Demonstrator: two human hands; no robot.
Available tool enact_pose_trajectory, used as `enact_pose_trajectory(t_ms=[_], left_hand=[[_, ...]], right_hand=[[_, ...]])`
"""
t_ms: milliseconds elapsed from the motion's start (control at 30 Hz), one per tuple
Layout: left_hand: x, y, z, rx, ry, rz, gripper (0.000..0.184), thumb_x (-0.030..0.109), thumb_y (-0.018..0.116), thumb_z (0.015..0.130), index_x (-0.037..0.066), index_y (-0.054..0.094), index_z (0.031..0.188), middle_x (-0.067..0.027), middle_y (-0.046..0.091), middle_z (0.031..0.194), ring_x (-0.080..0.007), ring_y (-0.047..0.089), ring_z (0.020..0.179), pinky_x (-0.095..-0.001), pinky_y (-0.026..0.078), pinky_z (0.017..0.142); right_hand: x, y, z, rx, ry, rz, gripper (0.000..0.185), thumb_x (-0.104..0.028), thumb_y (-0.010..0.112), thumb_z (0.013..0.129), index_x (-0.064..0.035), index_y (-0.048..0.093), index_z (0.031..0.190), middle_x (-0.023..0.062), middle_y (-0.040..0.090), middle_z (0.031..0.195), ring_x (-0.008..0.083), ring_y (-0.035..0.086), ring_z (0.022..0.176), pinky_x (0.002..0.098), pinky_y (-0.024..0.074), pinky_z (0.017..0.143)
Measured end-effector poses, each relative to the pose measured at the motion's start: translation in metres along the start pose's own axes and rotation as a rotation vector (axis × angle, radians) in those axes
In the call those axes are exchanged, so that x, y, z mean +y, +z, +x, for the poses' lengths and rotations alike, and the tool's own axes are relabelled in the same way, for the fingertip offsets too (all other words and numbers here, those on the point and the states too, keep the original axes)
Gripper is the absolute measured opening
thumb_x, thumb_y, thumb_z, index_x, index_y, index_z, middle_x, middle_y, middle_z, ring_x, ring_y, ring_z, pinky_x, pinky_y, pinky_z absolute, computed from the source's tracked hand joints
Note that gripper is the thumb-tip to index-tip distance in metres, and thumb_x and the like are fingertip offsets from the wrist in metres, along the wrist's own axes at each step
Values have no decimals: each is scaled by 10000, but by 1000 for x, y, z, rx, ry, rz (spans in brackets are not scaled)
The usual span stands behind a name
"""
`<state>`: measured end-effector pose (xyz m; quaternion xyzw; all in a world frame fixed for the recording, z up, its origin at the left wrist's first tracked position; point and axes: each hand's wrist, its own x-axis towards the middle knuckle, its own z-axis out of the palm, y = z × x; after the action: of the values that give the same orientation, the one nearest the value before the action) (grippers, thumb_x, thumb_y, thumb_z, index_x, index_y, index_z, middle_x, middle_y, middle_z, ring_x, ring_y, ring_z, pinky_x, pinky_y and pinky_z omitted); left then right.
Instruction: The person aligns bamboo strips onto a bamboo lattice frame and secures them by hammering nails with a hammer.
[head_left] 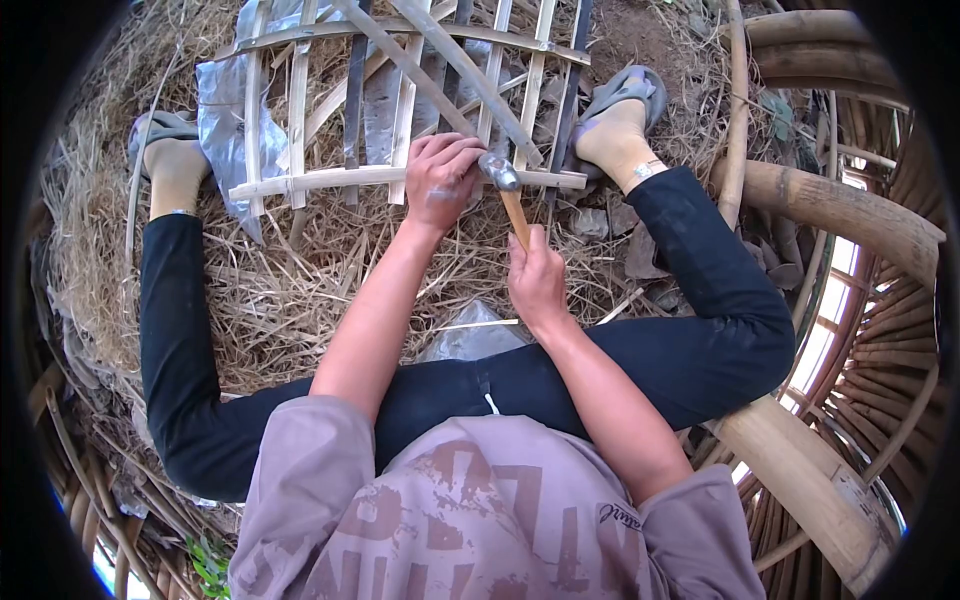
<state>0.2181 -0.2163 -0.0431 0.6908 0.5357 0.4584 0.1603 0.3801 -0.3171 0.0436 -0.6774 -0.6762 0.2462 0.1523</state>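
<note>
A lattice frame [330, 180] of bamboo or wooden slats lies on the straw between my spread legs. My left hand [440, 182] is closed on the frame's near crosspiece, close to the lower end of a diagonal slat. Its fingertips are partly hidden, so I cannot tell whether something small is pinched there. A hammer [515, 212] with a rounded metal head and wooden handle is in my right hand [538, 278], whose fingers wrap round the handle. The hammer's head is just right of my left hand, above the crosspiece.
Dry straw [270, 310] covers the ground. Clear plastic sheeting [225, 125] lies under the frame's left side. Stones [590, 222] sit near my right foot. Thick bamboo poles [840, 205] rise along the right side, and another bamboo pole [800, 480] lies by my right thigh.
</note>
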Motion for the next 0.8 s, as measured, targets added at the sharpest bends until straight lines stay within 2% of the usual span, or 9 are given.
enact_pose_trajectory(t_ms=[67, 200, 233, 367, 500, 600, 733, 767, 800], left_hand=[[-4, 1, 5, 23, 23, 18, 172, 130, 788, 752, 146, 751, 918, 40, 765, 1026, -197, 692, 1024, -386, 456, 947], [-1, 2, 0, 17, 4, 10, 171, 126, 786, 751, 147, 750, 917, 39, 765, 1027, -196, 691, 1026, -382, 459, 943], [-2, 3, 3, 25, 13, 11, 170, 119, 777, 751, 145, 755, 917, 35, 768, 1026, -198, 695, 1023, -382, 462, 941], [-1, -1, 0, 5, 5, -14, 185, 96, 751, 749, 141, 771, 927, 26, 777, 1026, -211, 705, 1013, -385, 474, 937], [0, 1, -2, 23, -12, 5, 189, 101, 758, 759, 147, 780, 941, 21, 780, 1023, -214, 705, 1015, -386, 479, 931], [0, 1, -1, 21, -11, 9, 172, 101, 761, 762, 144, 782, 928, 18, 782, 1018, -212, 711, 995, -384, 481, 925], [-1, 1, -1, 38, 2, -7, 141, 107, 755, 758, 137, 770, 896, 9, 782, 1012, -212, 719, 939, -370, 487, 898], [-1, 1, 0, 32, 6, -7, 141, 104, 758, 751, 129, 765, 890, 10, 780, 1001, -216, 716, 935, -361, 490, 885], [-2, 2, 2, 25, -1, -7, 147, 98, 759, 747, 124, 765, 892, 8, 778, 1003, -222, 711, 955, -367, 493, 890]], right_hand=[[-2, -1, -1, 91, -85, 21, 172, -163, 587, 1041, -28, 481, 1035, 252, 643, 755, 479, 669, 693, 544, 482, 540], [1, 1, -3, -53, 34, -13, 178, -162, 604, 1031, -29, 486, 1044, 257, 644, 761, 489, 662, 703, 560, 489, 571], [0, 1, -3, 26, -34, 10, 185, -175, 597, 1035, -29, 483, 1045, 261, 641, 748, 491, 664, 708, 566, 492, 576], [4, 4, 3, -71, 81, -20, 173, -168, 589, 1039, -26, 489, 1036, 260, 648, 759, 485, 666, 702, 552, 493, 565], [0, -2, 2, 160, -159, 18, 170, -161, 592, 1035, -24, 491, 1046, 254, 651, 753, 483, 669, 705, 547, 493, 563], [-1, 0, 2, -98, 107, -31, 161, -148, 604, 1027, -26, 500, 1044, 256, 647, 757, 486, 669, 717, 552, 491, 567], [-2, 1, -2, 102, -77, 47, 183, -163, 604, 1028, -24, 486, 1045, 263, 646, 759, 496, 667, 721, 560, 489, 574], [-2, 2, -2, -33, 109, 65, 179, -161, 609, 1026, -23, 497, 1044, 261, 649, 761, 491, 670, 718, 553, 493, 574], [0, 2, 0, -20, 70, 49, 177, -159, 609, 1026, -22, 499, 1045, 260, 648, 758, 489, 671, 715, 550, 494, 572]])
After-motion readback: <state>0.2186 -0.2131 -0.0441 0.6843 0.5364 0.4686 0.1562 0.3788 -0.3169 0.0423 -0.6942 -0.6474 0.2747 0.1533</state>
